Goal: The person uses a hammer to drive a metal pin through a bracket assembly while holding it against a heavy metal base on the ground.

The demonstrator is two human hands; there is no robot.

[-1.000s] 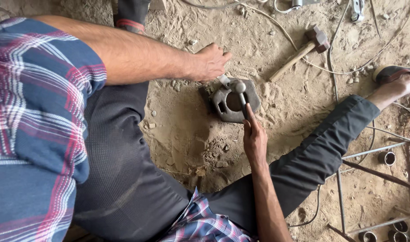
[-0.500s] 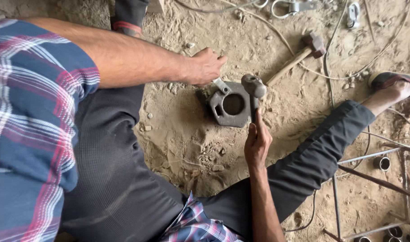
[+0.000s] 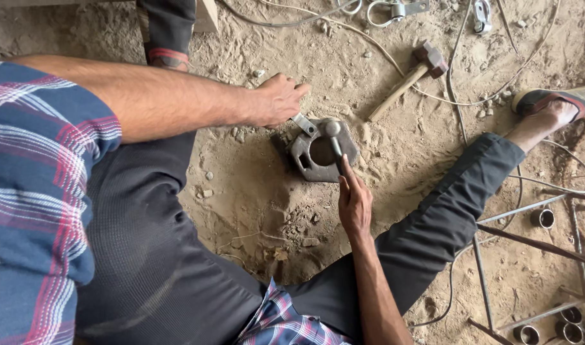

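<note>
Fingers of the right hand (image 3: pixel 355 203) clamp a small hammer (image 3: pixel 334 135) over the metal block (image 3: pixel 318 153) just ahead, while the left hand (image 3: pixel 276 99) grips a half-hidden chisel (image 3: pixel 303 124).

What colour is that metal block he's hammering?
The metal block is dark grey with rusty brown; head view.

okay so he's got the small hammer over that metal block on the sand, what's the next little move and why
Probably a short downward tap. The right hand holds the small hammer with its head over the metal block, while the left hand steadies a flat metal piece at the block's edge.
</note>
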